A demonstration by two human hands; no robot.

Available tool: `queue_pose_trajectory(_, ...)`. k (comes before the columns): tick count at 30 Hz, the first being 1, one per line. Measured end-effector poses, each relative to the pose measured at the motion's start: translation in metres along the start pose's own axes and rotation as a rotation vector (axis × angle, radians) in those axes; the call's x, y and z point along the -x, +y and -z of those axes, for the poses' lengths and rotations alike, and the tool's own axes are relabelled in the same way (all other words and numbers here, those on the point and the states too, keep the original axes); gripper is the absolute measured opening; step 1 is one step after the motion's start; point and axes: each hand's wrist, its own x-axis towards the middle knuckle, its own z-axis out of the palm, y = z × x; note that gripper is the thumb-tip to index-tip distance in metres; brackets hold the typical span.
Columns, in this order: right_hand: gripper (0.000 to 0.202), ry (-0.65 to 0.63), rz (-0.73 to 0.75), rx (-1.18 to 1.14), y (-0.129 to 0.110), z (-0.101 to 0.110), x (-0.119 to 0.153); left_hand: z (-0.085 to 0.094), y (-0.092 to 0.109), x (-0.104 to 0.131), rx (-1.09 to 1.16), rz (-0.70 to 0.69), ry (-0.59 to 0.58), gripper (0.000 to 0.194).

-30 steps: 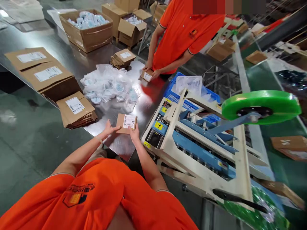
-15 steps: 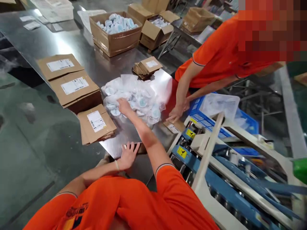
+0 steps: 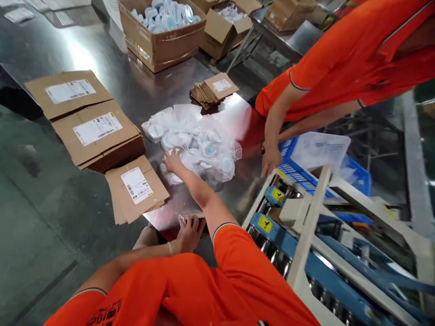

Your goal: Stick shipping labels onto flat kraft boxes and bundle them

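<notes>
My right hand (image 3: 173,163) reaches over the near left side of a pile of round white-and-blue items in bubble wrap (image 3: 207,148). Its fingers are apart and touch the wrap. At the table's near edge, my left hand (image 3: 189,233) has its fingers curled on a brown cardboard mailer (image 3: 204,225), mostly hidden by the hand and my right arm. Left of the pile lies a fanned stack of flat cardboard mailers (image 3: 137,188) with a white label on top.
Taller stacks of labelled mailers (image 3: 97,131) stand at the left, a smaller stack (image 3: 217,88) behind the pile. A carton of round items (image 3: 159,47) sits farther back. At right are a co-worker's hand (image 3: 271,159), a roller conveyor machine (image 3: 282,235) and a blue crate (image 3: 362,176).
My right hand has shifted lower along the pile's near left side, its fingers now spread. My left hand's fingers have curled more. The co-worker's hand has left the mailer, which moved onto the conveyor.
</notes>
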Motion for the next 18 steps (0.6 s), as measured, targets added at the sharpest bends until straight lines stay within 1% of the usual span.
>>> queue_pose_trajectory(2, 0.067, 0.027, 0.043, 0.017, 0.011, -0.022, 0.039, 0.009, -0.003, 0.002, -0.055, -0.028, -0.041, 0.07)
queue_pose_trajectory(4, 0.072, 0.064, 0.06, -0.005, 0.022, -0.041, 0.078, 0.016, -0.005, 0.002, -0.064, -0.044, -0.091, 0.076)
queue_pose_trajectory(6, 0.082, 0.098, 0.043, -0.082, 0.032, -0.053, 0.111, 0.022, -0.006, 0.001, -0.061, -0.056, -0.14, 0.083)
queue_pose_trajectory(7, 0.084, 0.12, 0.016, -0.138, 0.036, -0.055, 0.124, 0.025, -0.007, 0.001, -0.06, -0.061, -0.162, 0.085)
queue_pose_trajectory(9, 0.076, 0.166, -0.078, -0.256, 0.044, -0.052, 0.139, 0.031, -0.007, 0.0, -0.056, -0.067, -0.198, 0.09)
queue_pose_trajectory(11, 0.064, 0.18, -0.217, -0.333, 0.046, -0.043, 0.144, 0.036, -0.006, -0.001, -0.051, -0.061, -0.219, 0.095)
queue_pose_trajectory(13, 0.067, 0.158, -0.334, -0.345, 0.044, -0.031, 0.143, 0.041, -0.006, -0.002, -0.05, -0.051, -0.228, 0.098)
queue_pose_trajectory(14, 0.07, 0.148, -0.367, -0.33, 0.041, -0.025, 0.142, 0.043, -0.007, -0.002, -0.052, -0.049, -0.23, 0.098)
queue_pose_trajectory(15, 0.071, 0.146, -0.378, -0.307, 0.038, -0.019, 0.143, 0.044, -0.008, -0.003, -0.051, -0.049, -0.229, 0.098)
queue_pose_trajectory(16, 0.067, 0.156, -0.371, -0.277, 0.036, -0.013, 0.145, 0.045, -0.01, -0.003, -0.047, -0.051, -0.225, 0.098)
queue_pose_trajectory(18, 0.051, 0.18, -0.335, -0.223, 0.035, -0.005, 0.159, 0.046, -0.015, -0.004, -0.02, -0.057, -0.192, 0.099)
